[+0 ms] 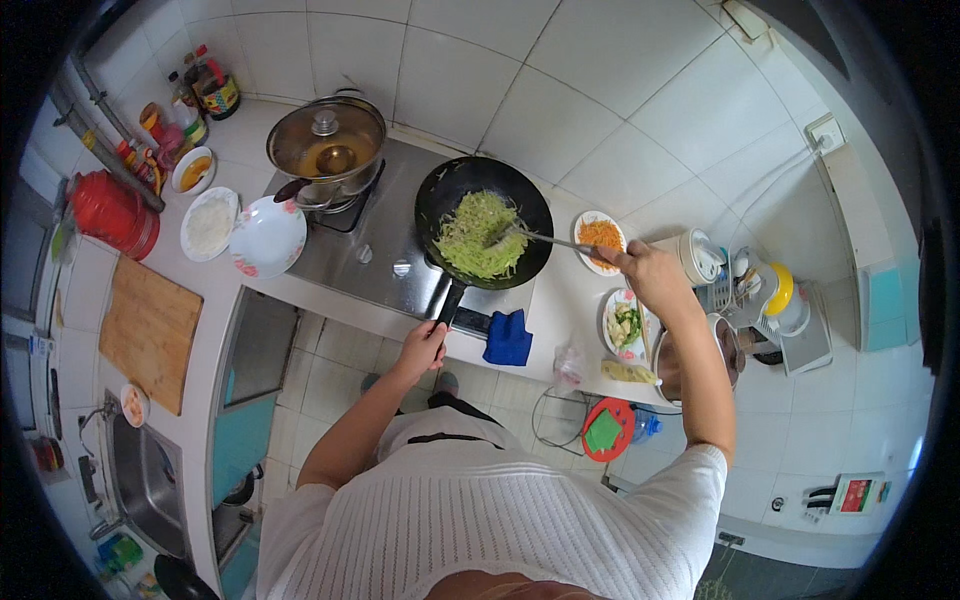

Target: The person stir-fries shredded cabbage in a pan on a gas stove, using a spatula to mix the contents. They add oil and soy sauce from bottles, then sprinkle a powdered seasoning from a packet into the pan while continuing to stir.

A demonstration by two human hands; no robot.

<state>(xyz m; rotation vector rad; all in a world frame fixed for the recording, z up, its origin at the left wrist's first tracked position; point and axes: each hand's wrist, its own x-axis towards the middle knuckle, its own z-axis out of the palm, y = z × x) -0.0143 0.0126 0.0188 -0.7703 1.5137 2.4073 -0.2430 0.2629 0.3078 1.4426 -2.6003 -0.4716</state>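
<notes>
A black wok (436,189) sits over the right burner of a steel gas stove (341,266). My left hand (420,349) is closed around the wok's handle (451,301). Shredded green vegetable (480,240) lies heaped in the wok. From the right, my right hand (643,274) grips a long metal spatula (555,240), whose head is partly buried in the shreds. Below that hand's wrist, a plate of chopped green and pale pieces (624,324) rests on the counter. A plate of orange shreds (600,234) is just beyond the fingers.
A lidded pot (326,142) stands on the left burner. Beside it are an empty floral plate (268,237) and a plate of white food (210,225). A blue cloth (508,339) hangs at the counter's front edge. A large metal pot (671,367) stands under my right forearm.
</notes>
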